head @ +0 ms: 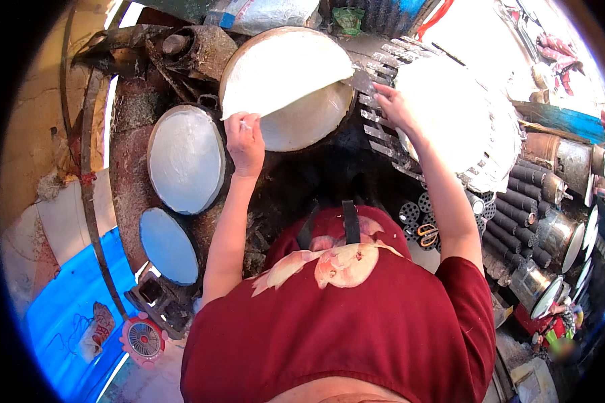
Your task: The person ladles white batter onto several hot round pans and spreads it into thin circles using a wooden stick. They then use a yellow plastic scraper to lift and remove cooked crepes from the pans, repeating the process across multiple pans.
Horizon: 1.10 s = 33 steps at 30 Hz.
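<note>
My left hand (244, 143) pinches the near-left edge of a thin white round sheet (287, 70), perhaps of dough or batter. The sheet is partly lifted and lies folded over a large round pan (307, 123). Its near part shows a pale, glossy surface. In my right hand (396, 108) is a flat metal scraper (361, 82), its blade against the sheet's right edge. Left of my left hand stands a smaller round pan (186, 158) with a smooth white layer. Just right of my right hand, white round material (443, 116) covers a slatted rack (380, 133).
Below the rack lie honeycomb coal briquettes (409, 212) and orange-handled scissors (427, 234). A bluish round lid or pan (169, 247) stands at lower left, near a pink fan (144, 338). Metal cylinders (544, 287) line the right side. A rusty metal object (196, 50) sits behind the pans.
</note>
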Tool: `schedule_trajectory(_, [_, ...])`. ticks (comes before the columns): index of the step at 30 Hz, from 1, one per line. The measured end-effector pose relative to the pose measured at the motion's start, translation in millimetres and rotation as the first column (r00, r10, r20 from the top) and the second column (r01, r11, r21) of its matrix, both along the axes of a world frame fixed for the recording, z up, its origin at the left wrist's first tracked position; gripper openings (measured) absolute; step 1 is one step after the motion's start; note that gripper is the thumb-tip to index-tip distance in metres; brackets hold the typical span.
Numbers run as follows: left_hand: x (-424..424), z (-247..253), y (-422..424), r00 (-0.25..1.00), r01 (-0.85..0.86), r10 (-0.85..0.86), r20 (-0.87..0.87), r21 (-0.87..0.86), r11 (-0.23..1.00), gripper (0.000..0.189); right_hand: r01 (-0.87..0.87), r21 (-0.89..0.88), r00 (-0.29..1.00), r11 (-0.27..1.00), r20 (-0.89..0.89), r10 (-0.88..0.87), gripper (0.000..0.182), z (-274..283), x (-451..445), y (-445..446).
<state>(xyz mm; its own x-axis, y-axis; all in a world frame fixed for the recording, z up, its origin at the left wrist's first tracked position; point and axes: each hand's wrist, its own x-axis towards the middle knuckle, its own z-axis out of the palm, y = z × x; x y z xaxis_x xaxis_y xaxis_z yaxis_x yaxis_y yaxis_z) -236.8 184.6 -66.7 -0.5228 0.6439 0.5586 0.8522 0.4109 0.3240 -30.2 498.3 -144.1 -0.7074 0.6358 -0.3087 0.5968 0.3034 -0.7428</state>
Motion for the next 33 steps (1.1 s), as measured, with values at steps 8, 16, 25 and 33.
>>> schedule_trajectory(8, [-1,34,10,0.993,-0.102,0.113,-0.041,0.212,0.972,0.011,0.128,-0.427,0.971,0.895,-0.13,-0.201,0.052,38,-7,-17])
schedule_trajectory(16, [22,10,69,0.986,0.145,-0.162,-0.036,-0.294,0.945,0.025,0.198,-0.725,0.895,0.659,-0.139,-0.423,0.018,48,104,-57])
schedule_trajectory(25, [138,194,218,0.827,0.56,-0.538,0.162,-0.168,0.811,0.031,0.35,-0.742,0.587,0.572,-0.302,-0.751,0.015,63,254,-41])
schedule_trajectory(33, [175,143,257,0.456,0.121,-0.449,0.768,0.447,0.886,0.038,0.549,-0.721,0.249,0.423,-0.343,-0.906,0.012,55,414,-18])
